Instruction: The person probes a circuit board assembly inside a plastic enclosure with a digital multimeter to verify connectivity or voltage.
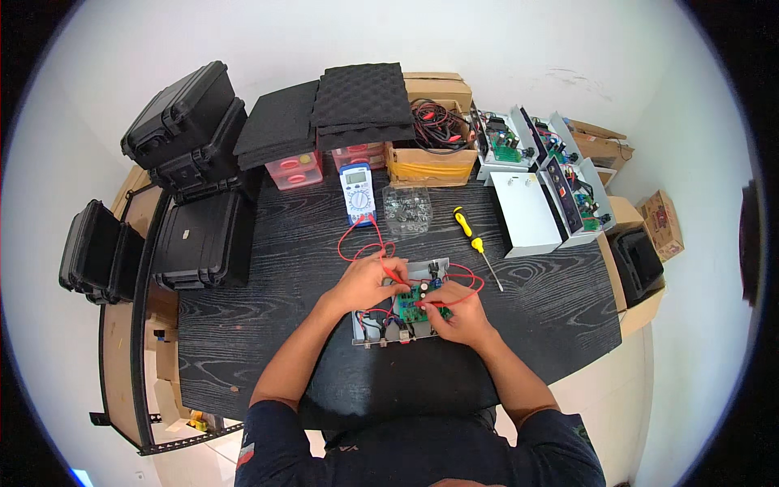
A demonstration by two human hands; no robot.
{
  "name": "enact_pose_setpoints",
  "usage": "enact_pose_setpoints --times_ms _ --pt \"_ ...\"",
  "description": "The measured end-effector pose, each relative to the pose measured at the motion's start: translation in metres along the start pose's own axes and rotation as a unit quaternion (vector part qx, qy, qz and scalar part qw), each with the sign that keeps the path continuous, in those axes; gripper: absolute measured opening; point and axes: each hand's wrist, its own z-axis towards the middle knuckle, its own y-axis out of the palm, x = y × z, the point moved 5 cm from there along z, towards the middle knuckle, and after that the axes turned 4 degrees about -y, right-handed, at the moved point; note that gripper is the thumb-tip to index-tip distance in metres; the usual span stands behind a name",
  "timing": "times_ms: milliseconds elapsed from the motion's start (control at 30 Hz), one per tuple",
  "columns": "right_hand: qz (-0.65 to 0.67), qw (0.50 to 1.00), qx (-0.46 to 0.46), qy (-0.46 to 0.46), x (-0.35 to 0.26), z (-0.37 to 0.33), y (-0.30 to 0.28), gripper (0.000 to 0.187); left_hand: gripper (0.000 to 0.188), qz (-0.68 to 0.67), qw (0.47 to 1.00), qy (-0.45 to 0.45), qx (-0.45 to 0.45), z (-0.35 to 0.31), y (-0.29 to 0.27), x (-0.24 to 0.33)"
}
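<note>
An open grey metal case point(365, 329) with a green circuit board point(410, 309) lies in front of me. My left hand point(367, 284) is closed around a red test probe point(393, 275) over the board's far left part. A second red probe point(430, 303) is pinched in my right hand point(462, 318), its tip pointing left over the board. Whether either tip touches the board is too small to tell. Red leads loop from the probes, and some run to a blue and white multimeter point(358, 195) beyond my left hand.
A yellow-handled screwdriver point(468, 230) lies right of a clear bag of small parts point(407, 209). Several open device cases point(527, 213) stand at the far right. Black hard cases point(203, 239) fill the left side. Foam sheets point(361, 96) cover red drawer boxes beside a carton of cables point(434, 166).
</note>
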Motion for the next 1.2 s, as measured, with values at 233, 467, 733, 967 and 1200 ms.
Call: enact_pose_setpoints --times_ms 233,467,733,967,1200 --pt "0.074 0.996 -0.056 -0.019 -0.003 0.001 0.004 0.012 0.02 -0.187 0.981 -0.016 -0.037 -0.001 -0.003 -0.011" --pt "0.048 0.995 -0.083 -0.012 -0.003 0.001 0.006 0.011 0.017 -0.064 0.992 0.044 -0.097 -0.004 -0.005 -0.001" --pt "0.032 0.994 -0.102 -0.004 -0.005 0.002 0.008 0.011 0.017 -0.006 0.994 0.038 -0.106 -0.003 0.0 -0.005" --pt "0.03 0.994 -0.105 -0.008 -0.007 0.003 0.005 0.011 0.016 0.013 0.995 0.051 -0.09 -0.003 -0.001 0.0" --pt "0.051 0.991 -0.124 0.014 -0.007 0.002 0.002 0.012 0.021 0.013 0.997 0.031 -0.073 -0.005 -0.004 0.002"
